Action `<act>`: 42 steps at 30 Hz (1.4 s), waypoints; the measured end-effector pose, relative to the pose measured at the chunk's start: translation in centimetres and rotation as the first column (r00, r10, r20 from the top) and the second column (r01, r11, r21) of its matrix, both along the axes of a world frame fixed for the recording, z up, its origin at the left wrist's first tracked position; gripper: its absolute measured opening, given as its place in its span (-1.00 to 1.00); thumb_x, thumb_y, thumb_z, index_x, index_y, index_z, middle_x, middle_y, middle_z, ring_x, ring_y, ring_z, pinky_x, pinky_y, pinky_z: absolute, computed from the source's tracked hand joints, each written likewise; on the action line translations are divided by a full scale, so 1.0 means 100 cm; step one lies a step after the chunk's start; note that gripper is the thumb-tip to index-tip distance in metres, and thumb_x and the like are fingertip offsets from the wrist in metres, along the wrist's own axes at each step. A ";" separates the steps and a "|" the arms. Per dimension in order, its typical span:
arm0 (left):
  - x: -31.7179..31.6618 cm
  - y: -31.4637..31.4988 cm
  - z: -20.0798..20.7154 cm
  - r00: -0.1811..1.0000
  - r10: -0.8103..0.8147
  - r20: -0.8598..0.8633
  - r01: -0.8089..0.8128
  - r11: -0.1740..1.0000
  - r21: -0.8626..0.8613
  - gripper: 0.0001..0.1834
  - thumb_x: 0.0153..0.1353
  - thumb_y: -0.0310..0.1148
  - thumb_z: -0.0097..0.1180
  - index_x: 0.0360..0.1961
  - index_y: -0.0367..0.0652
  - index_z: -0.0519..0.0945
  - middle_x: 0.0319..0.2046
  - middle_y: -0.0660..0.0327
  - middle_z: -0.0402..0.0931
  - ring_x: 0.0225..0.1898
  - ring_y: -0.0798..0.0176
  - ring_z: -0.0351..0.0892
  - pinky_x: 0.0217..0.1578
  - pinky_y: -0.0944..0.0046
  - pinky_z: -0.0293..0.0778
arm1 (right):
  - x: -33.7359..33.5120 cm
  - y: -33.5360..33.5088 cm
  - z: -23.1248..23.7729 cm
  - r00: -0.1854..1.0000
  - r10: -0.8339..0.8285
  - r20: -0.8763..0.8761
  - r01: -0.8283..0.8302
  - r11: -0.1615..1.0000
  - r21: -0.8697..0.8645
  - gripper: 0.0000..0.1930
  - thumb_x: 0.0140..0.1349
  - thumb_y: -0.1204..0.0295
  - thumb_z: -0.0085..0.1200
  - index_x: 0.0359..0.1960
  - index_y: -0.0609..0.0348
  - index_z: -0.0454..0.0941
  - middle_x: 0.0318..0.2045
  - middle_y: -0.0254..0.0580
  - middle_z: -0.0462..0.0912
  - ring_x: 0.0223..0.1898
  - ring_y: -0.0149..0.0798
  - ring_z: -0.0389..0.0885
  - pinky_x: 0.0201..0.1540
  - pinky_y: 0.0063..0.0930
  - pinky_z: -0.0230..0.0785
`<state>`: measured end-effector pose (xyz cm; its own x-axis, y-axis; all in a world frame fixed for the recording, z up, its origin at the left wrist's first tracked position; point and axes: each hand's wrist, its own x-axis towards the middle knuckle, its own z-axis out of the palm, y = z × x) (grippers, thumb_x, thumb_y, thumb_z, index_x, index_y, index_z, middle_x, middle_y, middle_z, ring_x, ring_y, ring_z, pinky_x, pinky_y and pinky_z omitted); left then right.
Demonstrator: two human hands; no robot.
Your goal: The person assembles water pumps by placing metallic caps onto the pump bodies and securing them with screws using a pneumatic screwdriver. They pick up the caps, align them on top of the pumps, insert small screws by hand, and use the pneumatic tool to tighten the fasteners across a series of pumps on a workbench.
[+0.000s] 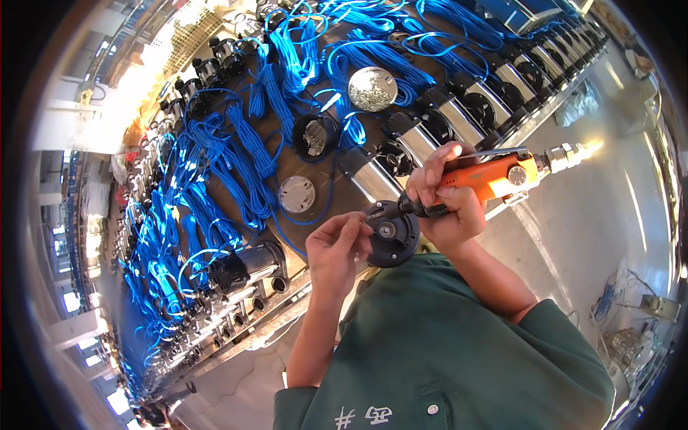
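My right hand (451, 204) is wrapped round an orange power screwdriver (494, 179) with a metal lever along its side. Its black nose points left, at the upper edge of a black round housing cover (393, 244) with a metal-ringed centre hole. My left hand (338, 247) is at the cover's left edge, thumb and fingertips pinched together. Whatever lies between those fingertips is too small to make out. The cover sits just in front of my green-clothed body, by the bench edge; what bears it from below is hidden.
Bundles of blue cable (247, 143) cover much of the bench. A row of silver and black cylindrical units (412, 136) lines its right edge. Near them are a dish of small metal parts (373, 89), a black cup (315, 137) and a pale round lid (297, 193). More black cylinders (247, 269) lie at left.
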<state>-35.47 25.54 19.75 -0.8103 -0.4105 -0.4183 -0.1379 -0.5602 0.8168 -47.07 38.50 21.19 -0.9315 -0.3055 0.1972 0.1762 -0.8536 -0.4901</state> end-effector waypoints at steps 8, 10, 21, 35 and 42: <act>-0.007 0.016 0.002 0.999 -0.040 -0.026 0.043 0.993 0.108 -0.83 0.26 -0.46 0.09 -0.24 -0.40 0.58 -0.51 0.08 0.58 -0.61 0.32 0.54 -0.63 0.39 0.44 | 0.000 0.014 0.013 0.996 -0.045 0.081 0.040 0.998 0.056 -0.78 -0.12 0.42 -0.05 -0.40 0.23 0.32 -0.53 -0.26 0.37 -0.63 -0.46 0.29 -0.41 -0.51 0.27; -0.007 0.016 0.002 0.992 -0.115 -0.046 0.120 0.985 0.121 -0.82 0.26 -0.44 0.10 -0.26 -0.40 0.58 -0.54 0.10 0.57 -0.62 0.34 0.52 -0.64 0.40 0.42 | 0.000 0.019 0.013 0.997 -0.034 0.069 0.031 0.999 0.040 -0.77 -0.11 0.41 -0.02 -0.38 0.23 0.32 -0.53 -0.27 0.37 -0.63 -0.46 0.29 -0.42 -0.51 0.27; -0.014 0.041 0.002 0.678 -0.621 0.393 0.727 0.493 -0.478 -0.63 0.17 -0.48 0.09 0.01 -0.41 0.48 -0.74 0.37 0.25 -0.61 0.56 0.16 -0.57 0.48 0.15 | 0.014 0.065 -0.041 0.999 -0.042 0.033 0.034 0.974 0.224 -0.59 -0.15 0.55 -0.06 -0.15 0.24 0.32 -0.52 -0.18 0.39 -0.62 -0.34 0.35 -0.45 -0.40 0.31; 0.000 -0.024 0.000 0.999 -0.020 0.030 0.025 0.983 -0.181 -0.78 0.35 -0.52 -0.26 -0.05 -0.33 0.38 -0.21 -0.02 0.53 -0.37 0.25 0.57 -0.39 0.40 0.49 | 0.018 0.050 -0.041 0.979 0.166 -0.117 -0.066 0.804 0.591 -0.63 -0.14 0.78 -0.14 -0.22 0.24 0.31 -0.51 -0.14 0.42 -0.51 -0.32 0.43 -0.46 -0.44 0.38; -0.037 -0.080 -0.067 0.993 0.077 0.087 -0.067 0.991 -0.113 -0.77 0.43 -0.35 -0.28 -0.11 -0.30 0.35 -0.25 -0.12 0.59 -0.41 0.14 0.65 -0.47 0.34 0.56 | 0.021 0.050 -0.041 0.970 0.184 -0.160 -0.055 0.802 0.594 -0.60 -0.10 0.74 -0.06 -0.13 0.31 0.36 -0.55 -0.19 0.47 -0.49 -0.36 0.48 -0.42 -0.50 0.43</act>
<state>-39.13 17.53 13.07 -0.7376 -0.5139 -0.4380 -0.1766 -0.4794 0.8597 -44.95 43.45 17.09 -0.8398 -0.5288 0.1227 0.1009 -0.3742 -0.9218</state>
